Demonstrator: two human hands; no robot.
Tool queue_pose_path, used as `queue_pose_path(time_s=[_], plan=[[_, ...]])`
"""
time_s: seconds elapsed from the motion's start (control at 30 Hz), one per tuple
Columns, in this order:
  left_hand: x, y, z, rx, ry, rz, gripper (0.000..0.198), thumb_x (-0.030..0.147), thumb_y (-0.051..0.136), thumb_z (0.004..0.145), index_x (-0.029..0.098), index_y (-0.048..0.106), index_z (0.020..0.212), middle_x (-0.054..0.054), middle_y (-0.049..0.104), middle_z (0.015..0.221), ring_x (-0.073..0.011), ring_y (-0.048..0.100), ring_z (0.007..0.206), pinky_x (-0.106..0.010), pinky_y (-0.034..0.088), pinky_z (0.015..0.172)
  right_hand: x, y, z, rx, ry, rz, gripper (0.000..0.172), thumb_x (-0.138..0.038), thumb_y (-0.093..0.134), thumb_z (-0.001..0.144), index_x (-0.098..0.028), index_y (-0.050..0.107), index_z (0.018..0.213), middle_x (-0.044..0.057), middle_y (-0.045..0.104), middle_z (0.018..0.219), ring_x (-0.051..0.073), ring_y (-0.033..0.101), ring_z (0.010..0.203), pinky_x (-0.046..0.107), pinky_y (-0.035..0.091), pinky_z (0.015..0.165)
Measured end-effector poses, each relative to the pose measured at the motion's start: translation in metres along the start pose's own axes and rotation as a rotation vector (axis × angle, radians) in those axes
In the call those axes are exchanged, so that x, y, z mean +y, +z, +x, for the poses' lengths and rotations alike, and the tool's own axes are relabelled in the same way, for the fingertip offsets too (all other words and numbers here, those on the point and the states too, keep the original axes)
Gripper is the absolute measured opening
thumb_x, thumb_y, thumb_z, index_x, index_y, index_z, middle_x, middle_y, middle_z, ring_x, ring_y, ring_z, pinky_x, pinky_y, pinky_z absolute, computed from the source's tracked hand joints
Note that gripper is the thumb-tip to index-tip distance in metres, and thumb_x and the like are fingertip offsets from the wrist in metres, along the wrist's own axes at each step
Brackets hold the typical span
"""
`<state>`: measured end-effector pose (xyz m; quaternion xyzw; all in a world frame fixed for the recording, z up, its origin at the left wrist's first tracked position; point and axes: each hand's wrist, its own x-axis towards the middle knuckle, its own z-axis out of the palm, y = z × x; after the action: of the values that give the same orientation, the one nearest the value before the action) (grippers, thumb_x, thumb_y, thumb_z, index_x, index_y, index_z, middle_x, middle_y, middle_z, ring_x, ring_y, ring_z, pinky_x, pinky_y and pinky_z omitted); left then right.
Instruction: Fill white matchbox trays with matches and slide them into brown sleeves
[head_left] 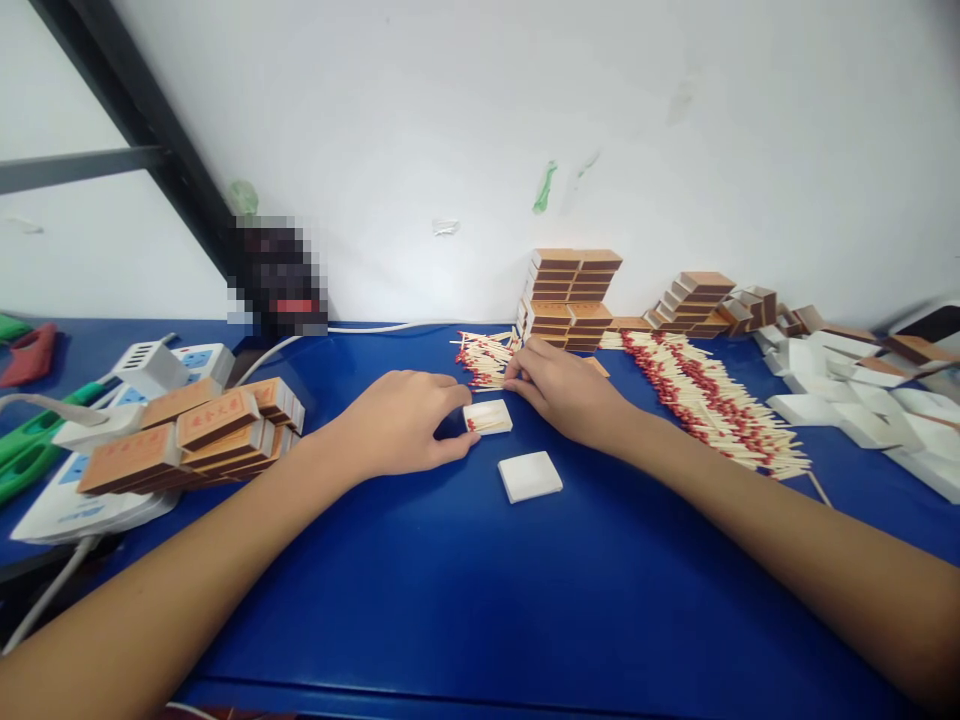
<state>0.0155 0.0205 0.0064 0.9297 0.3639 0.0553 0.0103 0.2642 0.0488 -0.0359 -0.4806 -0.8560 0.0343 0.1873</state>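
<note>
A small white matchbox tray [498, 429] with some red-tipped matches in it lies on the blue table. My left hand [405, 420] holds its left end between thumb and forefinger. Just behind the tray, my right hand [551, 385] is closed in a pinch beside a loose heap of matches [482, 358]. What its fingertips hold, if anything, is too small to make out. Nearer to me lies a white tray [530, 476], seen as a plain white face.
Stacked matchboxes [570, 300] stand by the wall. Rightward are a long spread of matches [705, 400] and jumbled white trays [862, 400]. On the left, matchboxes [217, 420] rest on a power strip [97, 500], near green-handled scissors [34, 450].
</note>
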Motion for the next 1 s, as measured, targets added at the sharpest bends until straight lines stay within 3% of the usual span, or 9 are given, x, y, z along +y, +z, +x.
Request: queue_pose_path(time_s=[0.37,0.6,1.0], plan=[[0.000,0.000,0.000,-0.004,-0.008,-0.004,0.030,0.042,0.060,0.098,0.018,0.076,0.106,-0.005,0.073,0.092,-0.0183,0.064,0.072,-0.032,0.039,0.060,-0.006,-0.014,-0.006,-0.051,0.021,-0.040,0.013,-0.026,0.050,0.107,-0.020,0.058,0.100,0.009,0.065,0.106,0.022,0.062,0.086,0.033,0.039,0.067],[0.003,-0.002,-0.001,-0.021,0.013,-0.026,0.029,0.042,0.062,0.094,0.018,0.077,0.102,-0.004,0.072,0.088,-0.0182,0.064,0.071,-0.032,0.041,0.061,-0.014,-0.018,-0.008,-0.211,-0.029,0.073,0.015,-0.019,0.049,0.105,-0.020,0.057,0.093,0.008,0.063,0.103,0.020,0.061,0.085,0.032,0.044,0.073],[0.002,0.000,0.000,-0.023,0.016,-0.026,0.029,0.041,0.062,0.095,0.018,0.077,0.105,-0.004,0.073,0.089,-0.0179,0.064,0.071,-0.032,0.041,0.062,-0.009,-0.006,-0.006,-0.083,-0.095,0.167,0.008,-0.022,0.056,0.104,-0.022,0.064,0.103,0.007,0.060,0.105,0.021,0.061,0.090,0.033,0.047,0.080]])
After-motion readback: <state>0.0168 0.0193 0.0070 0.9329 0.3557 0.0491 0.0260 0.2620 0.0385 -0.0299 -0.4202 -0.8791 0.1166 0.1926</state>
